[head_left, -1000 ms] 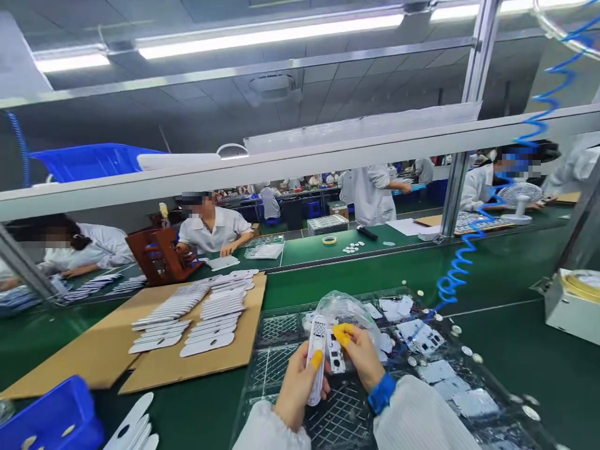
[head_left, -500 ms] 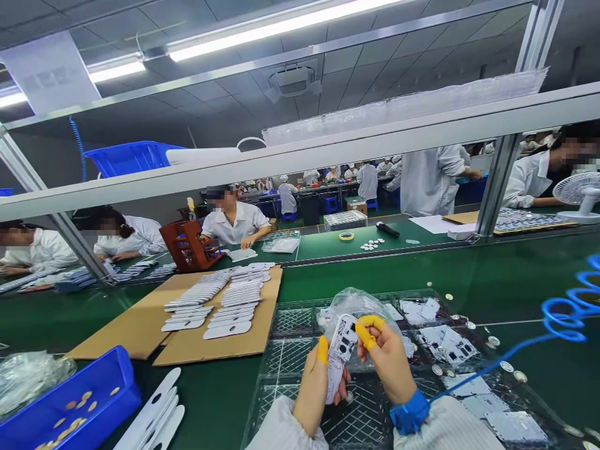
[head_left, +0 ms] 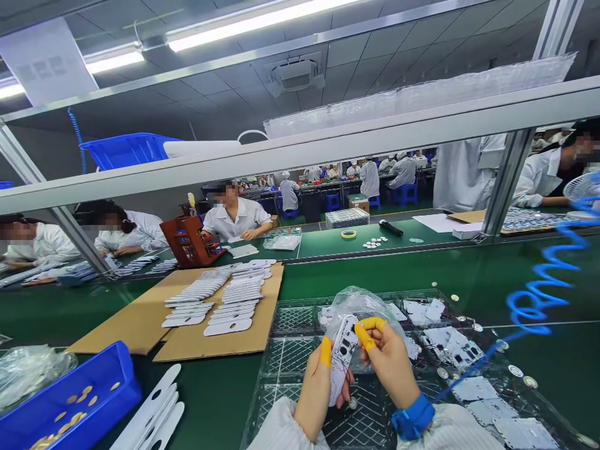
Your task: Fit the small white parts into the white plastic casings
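Left hand closed round a white panel above the mesh tray, right hand pinched at its edge, grip unclear, this step seemingly calling for a steady hold next

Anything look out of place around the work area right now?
Yes: small silver discs lie loose and scattered around the right side of the clear gridded tray, some out on the green bench mat. They look like stray parts, not set out in any order.
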`<state>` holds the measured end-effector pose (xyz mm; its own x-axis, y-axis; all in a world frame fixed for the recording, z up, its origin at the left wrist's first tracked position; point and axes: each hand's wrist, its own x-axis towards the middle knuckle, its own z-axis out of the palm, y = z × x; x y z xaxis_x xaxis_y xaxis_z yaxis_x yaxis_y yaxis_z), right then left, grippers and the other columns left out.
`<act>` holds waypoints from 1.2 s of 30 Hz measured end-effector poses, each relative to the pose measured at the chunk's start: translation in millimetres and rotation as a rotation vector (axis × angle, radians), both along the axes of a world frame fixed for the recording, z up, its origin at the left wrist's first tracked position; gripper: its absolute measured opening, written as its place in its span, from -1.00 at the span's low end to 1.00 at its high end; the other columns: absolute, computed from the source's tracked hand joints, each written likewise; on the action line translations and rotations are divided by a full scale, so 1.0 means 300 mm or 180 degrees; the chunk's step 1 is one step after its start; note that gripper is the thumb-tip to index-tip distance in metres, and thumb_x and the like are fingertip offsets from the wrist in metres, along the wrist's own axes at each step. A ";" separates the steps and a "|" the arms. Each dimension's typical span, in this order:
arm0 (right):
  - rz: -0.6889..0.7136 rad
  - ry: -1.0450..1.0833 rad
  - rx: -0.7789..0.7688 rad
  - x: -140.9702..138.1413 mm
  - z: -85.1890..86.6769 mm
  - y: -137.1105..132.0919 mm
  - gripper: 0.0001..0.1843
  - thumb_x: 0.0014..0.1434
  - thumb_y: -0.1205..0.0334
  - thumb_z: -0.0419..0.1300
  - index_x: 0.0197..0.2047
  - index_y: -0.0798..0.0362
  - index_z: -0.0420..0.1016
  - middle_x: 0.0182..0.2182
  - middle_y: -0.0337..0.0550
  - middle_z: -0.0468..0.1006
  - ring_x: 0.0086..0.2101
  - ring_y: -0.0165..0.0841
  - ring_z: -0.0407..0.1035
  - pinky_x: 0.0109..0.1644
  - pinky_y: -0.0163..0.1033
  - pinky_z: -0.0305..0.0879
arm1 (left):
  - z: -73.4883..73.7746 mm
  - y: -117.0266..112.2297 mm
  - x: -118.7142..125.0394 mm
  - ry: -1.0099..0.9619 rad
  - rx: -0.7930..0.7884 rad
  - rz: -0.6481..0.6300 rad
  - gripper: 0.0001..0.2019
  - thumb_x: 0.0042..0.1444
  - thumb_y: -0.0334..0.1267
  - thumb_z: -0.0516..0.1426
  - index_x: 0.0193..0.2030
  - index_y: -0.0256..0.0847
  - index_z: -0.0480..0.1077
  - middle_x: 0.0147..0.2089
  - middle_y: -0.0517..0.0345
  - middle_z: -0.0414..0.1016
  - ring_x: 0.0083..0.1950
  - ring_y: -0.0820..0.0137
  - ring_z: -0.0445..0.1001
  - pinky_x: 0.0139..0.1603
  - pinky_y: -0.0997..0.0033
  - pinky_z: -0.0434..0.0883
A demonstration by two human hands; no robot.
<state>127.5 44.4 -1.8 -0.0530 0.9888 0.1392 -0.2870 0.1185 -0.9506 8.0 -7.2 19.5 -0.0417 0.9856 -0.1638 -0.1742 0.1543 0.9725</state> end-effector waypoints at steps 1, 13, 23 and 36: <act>0.0016 0.0024 -0.0003 0.000 0.007 -0.003 -0.66 -0.10 -0.04 0.28 -0.36 0.03 0.38 -0.60 -0.25 0.41 -0.67 -0.39 0.27 -0.69 -0.33 0.18 | 0.001 0.002 0.000 -0.0024 -0.0012 -0.0002 -0.41 -0.01 0.31 -0.12 -0.39 -0.28 0.27 -0.69 0.16 0.37 -0.81 0.55 0.18 -0.80 0.60 0.04; 0.0116 0.0067 0.0024 -0.002 0.008 -0.007 -0.67 -0.06 -0.04 0.25 -0.34 0.03 0.36 -0.60 -0.29 0.37 -0.64 -0.40 0.26 -0.65 -0.32 0.19 | 0.009 0.000 -0.001 0.0044 0.0005 -0.0057 -0.42 0.00 0.30 -0.13 -0.33 -0.27 0.25 -0.62 0.15 0.40 -0.78 0.56 0.21 -0.79 0.60 0.07; -0.0230 -0.0211 0.0214 0.005 -0.013 -0.016 -0.78 -0.03 0.14 0.27 -0.34 0.01 0.33 -0.50 -0.23 0.40 -0.58 -0.39 0.25 -0.60 -0.31 0.22 | -0.001 -0.007 -0.003 0.0208 0.0136 -0.0233 -0.58 -0.04 0.16 0.07 -0.37 -0.22 0.22 -0.59 0.23 0.40 -0.78 0.59 0.23 -0.82 0.65 0.02; 0.0451 0.0027 0.0020 0.008 0.031 -0.014 -0.64 -0.08 -0.05 0.28 -0.39 0.10 0.46 -0.76 -0.38 0.19 -0.74 -0.53 -0.02 -0.72 -0.40 -0.10 | 0.020 -0.026 0.000 0.0357 0.0329 -0.0378 -0.67 0.05 0.04 0.06 -0.41 -0.24 0.26 -0.58 0.21 0.40 -0.76 0.61 0.23 -0.81 0.66 0.05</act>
